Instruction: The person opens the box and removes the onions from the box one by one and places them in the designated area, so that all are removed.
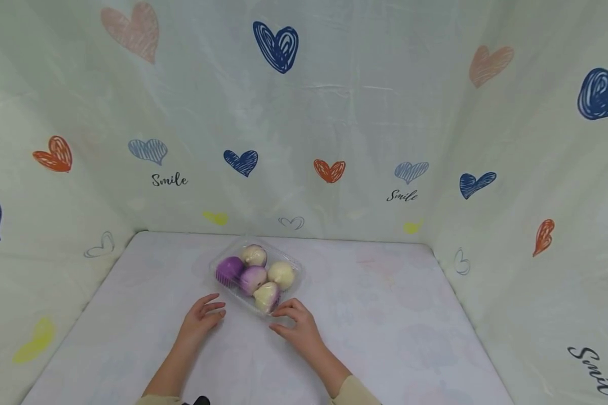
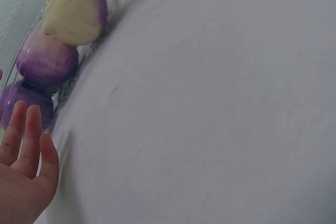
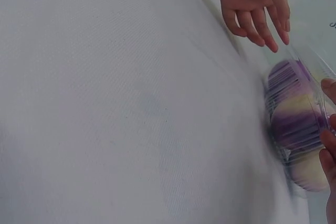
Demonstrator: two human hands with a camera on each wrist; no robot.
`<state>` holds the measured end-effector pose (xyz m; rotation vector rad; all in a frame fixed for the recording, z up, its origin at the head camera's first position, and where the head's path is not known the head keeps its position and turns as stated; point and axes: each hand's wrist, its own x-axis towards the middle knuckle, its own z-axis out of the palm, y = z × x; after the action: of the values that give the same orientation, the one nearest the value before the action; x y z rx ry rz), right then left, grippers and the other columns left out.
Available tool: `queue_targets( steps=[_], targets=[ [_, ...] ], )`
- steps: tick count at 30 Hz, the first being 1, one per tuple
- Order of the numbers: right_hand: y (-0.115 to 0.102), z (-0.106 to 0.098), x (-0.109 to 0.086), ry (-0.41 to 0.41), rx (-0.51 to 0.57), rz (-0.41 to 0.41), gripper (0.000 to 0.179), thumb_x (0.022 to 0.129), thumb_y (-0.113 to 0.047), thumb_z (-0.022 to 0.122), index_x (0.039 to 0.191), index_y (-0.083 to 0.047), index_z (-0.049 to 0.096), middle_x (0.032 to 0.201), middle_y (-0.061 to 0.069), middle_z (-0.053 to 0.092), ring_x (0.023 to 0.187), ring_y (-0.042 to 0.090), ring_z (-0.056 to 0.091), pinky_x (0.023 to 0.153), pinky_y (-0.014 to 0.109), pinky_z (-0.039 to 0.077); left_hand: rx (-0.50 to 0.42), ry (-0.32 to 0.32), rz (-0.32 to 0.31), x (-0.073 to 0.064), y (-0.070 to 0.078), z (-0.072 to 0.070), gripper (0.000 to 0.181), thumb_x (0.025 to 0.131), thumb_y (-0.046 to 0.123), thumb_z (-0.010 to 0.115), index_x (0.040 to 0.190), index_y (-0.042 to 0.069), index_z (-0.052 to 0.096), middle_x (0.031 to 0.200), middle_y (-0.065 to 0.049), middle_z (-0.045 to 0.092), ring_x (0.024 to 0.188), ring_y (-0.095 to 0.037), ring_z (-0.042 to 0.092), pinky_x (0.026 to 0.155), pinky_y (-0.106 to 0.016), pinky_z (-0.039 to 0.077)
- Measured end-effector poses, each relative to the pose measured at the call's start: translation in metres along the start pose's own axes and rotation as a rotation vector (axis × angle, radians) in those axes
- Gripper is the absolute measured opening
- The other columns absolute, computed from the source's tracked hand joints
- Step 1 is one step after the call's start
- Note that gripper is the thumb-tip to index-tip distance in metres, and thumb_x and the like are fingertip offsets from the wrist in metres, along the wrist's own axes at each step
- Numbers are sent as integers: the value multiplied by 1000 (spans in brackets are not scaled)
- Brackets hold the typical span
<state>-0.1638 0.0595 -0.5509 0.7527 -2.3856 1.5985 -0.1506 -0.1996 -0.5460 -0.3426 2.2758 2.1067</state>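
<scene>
Clear box (image 1: pixel 277 254), hands (image 1: pixel 201 319) (image 1: pixel 300 328) beside it, fingers (image 2: pixel 32 140) loosely parted, right's contact unclear

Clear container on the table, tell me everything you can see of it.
A transparent, plastic-looking container with ribbed walls and a rim, holding five roundish purple and cream bulbs. It sits upright near the back edge of the table, turned at an angle. The right hand has fingertips at its near corner; contact is unclear. The left hand is apart from it.
</scene>
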Motion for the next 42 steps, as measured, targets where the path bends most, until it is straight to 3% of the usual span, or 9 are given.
queue_targets(
  steps=[9, 16, 29, 35, 42],
  targets=[
    [-2, -1, 0, -21, -46, -3, 19, 76, -5, 82, 92, -6, 74, 101, -3, 62, 98, 15, 59, 89, 29, 50, 11, -38, 24, -8, -9, 21, 47, 87, -2, 66, 131, -7, 49, 109, -22, 67, 82, -11, 63, 72, -24, 49],
    [1, -1, 4, 28, -200, -143, 22, 70, -8, 87, 87, -10, 75, 95, -4, 63, 92, 15, 54, 81, 28, 46, 2, -70, 31, -16, -6, 36, 45, 84, -5, 66, 127, -7, 53, 102, -21, 68, 80, -17, 64, 69, -26, 50],
    [9, 0, 9, 77, -340, -342, 25, 63, -12, 90, 82, -14, 74, 91, -3, 63, 92, 17, 53, 83, 35, 42, 21, -140, 17, -23, -9, 56, 43, 81, -4, 67, 122, -9, 55, 96, -18, 69, 79, -17, 63, 68, -24, 48],
    [11, 2, 9, 77, -371, -347, 23, 64, -13, 91, 81, -15, 75, 91, -4, 62, 94, 17, 53, 84, 37, 41, 12, -221, 2, -26, -7, 60, 45, 83, -2, 65, 124, -13, 51, 97, -16, 69, 81, -12, 62, 69, -23, 48],
    [12, 4, 9, 75, -384, -341, 22, 65, -13, 90, 82, -14, 77, 92, -4, 60, 94, 16, 51, 85, 39, 38, -22, -239, -8, -24, -6, 67, 46, 87, 1, 64, 126, -15, 47, 97, -16, 70, 80, -11, 62, 68, -23, 48]
  ],
)
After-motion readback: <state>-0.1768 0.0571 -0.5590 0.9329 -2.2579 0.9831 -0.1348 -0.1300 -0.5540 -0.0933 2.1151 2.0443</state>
